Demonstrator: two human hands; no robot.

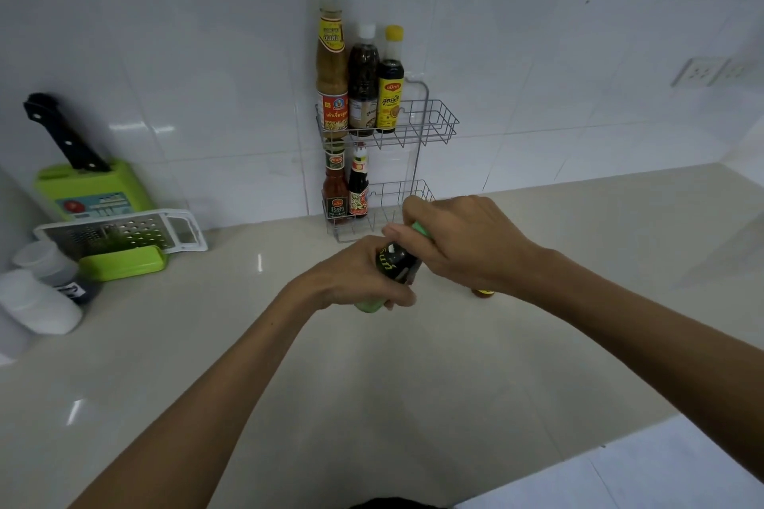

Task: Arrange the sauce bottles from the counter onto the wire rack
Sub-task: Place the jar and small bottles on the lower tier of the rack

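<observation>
A two-tier wire rack (430, 118) stands against the tiled wall. Its upper tier holds three bottles: a tall tan one (332, 70), a dark one with a white cap (363, 83) and a dark one with a yellow cap (390, 87). The lower tier holds a red chilli bottle (335, 188) and a dark sauce bottle (358, 188). In front of the rack, above the counter, both hands hold one dark bottle (395, 258) with green ends. My left hand (359, 279) grips its lower part, and my right hand (463, 242) grips its upper end. Behind my right wrist an orange-capped bottle (483, 293) is barely visible.
At the left stand a green knife block with a black-handled knife (89, 182), a flat grater (124, 236) with a green handle, and white containers (37, 298). A wall socket (703, 71) sits at the far right. The beige counter (372, 384) ends at the lower right.
</observation>
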